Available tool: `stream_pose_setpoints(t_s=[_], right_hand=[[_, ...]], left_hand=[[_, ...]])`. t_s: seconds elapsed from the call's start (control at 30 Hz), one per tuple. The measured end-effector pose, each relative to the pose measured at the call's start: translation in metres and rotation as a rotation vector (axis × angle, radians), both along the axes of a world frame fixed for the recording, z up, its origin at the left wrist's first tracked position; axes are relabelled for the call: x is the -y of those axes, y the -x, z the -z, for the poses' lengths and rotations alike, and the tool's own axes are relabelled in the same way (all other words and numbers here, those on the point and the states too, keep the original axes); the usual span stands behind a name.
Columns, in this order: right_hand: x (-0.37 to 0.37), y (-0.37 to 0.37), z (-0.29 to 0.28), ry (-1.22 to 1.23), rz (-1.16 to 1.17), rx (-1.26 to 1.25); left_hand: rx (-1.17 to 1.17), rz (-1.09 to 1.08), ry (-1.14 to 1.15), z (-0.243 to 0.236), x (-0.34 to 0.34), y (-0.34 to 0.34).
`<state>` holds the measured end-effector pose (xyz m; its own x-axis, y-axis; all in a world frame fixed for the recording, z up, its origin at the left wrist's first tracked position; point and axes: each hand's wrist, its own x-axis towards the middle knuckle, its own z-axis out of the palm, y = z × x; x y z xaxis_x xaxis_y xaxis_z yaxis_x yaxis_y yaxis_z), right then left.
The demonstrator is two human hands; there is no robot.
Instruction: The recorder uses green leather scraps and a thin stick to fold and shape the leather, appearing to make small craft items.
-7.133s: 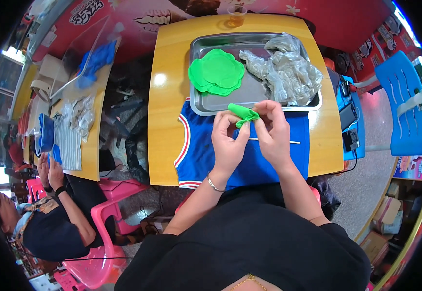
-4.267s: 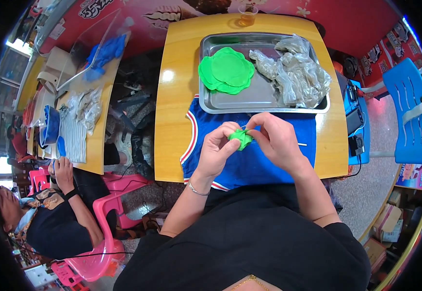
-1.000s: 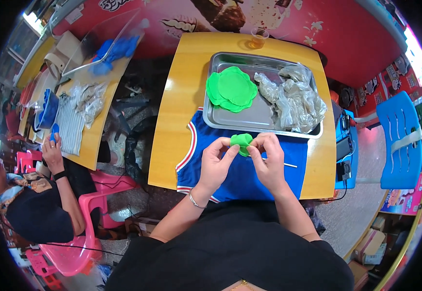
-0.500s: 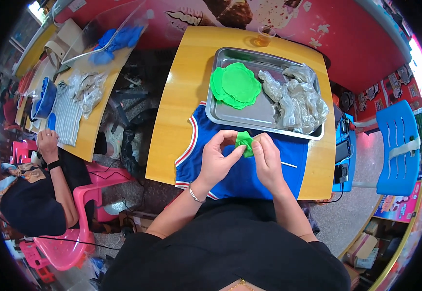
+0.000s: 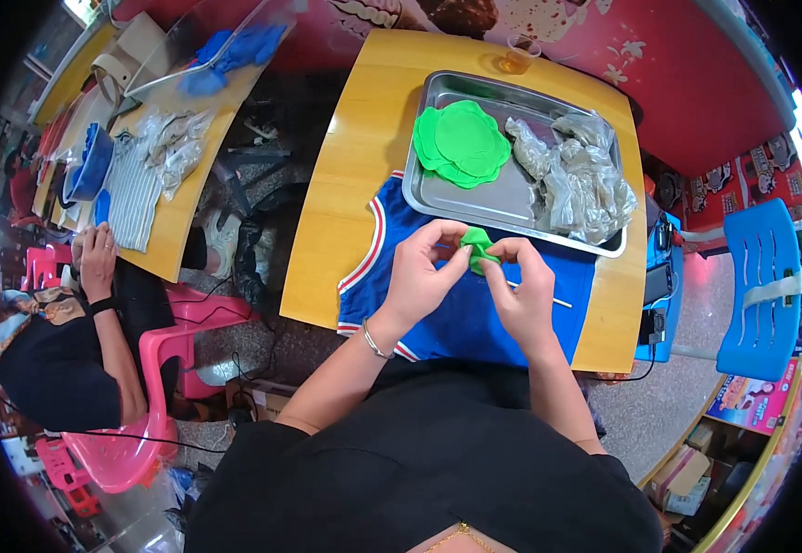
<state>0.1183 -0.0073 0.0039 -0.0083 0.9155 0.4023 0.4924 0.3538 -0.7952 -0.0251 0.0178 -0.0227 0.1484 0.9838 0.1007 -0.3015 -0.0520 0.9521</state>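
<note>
Between both hands is a small folded piece of soft green sheet (image 5: 478,245), pinched above a blue jersey (image 5: 461,324) with red-and-white trim. My left hand (image 5: 427,272) grips its left side with thumb and fingers. On its right side, my right hand (image 5: 524,288) pinches it between thumb and forefinger. A thin white stick (image 5: 558,302) shows to the right of my right hand; its other end is hidden behind the fingers. Just beyond my hands, a metal tray (image 5: 489,207) bears a stack of scalloped green rounds (image 5: 461,140) and several knotted clear plastic bags (image 5: 581,189) with greyish contents.
The yellow table (image 5: 327,267) carries a plastic cup (image 5: 517,57) of amber liquid at its far edge. Another person's hand (image 5: 97,263) rests at a second table on the left, by a blue basket (image 5: 89,164). A blue chair (image 5: 759,295) stands at right.
The green piece has moved slightly up and right in the picture with my hands, and its folds look different. My right fingers have shifted on it. The whole view has tilted a little.
</note>
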Motion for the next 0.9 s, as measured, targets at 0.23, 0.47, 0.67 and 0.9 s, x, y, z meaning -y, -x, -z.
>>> stream_pose_setpoints(t_s=[0.23,0.47,0.67,0.9], right_hand=[[-0.003,-0.012,0.0,0.491,-0.188,-0.668],[-0.005,-0.022,0.004,0.535,-0.121,-0.635],[-0.006,-0.019,0.006,0.544,-0.128,-0.564],[-0.008,-0.011,0.006,0.545,-0.082,-0.902]], left_hand=[[-0.47,-0.068,-0.212,0.01,-0.003,-0.006],[0.501,0.343,0.457,0.005,-0.001,-0.005],[0.469,0.2,0.451,0.015,-0.001,-0.009],[-0.038,0.186,-0.002,0.015,-0.004,-0.01]])
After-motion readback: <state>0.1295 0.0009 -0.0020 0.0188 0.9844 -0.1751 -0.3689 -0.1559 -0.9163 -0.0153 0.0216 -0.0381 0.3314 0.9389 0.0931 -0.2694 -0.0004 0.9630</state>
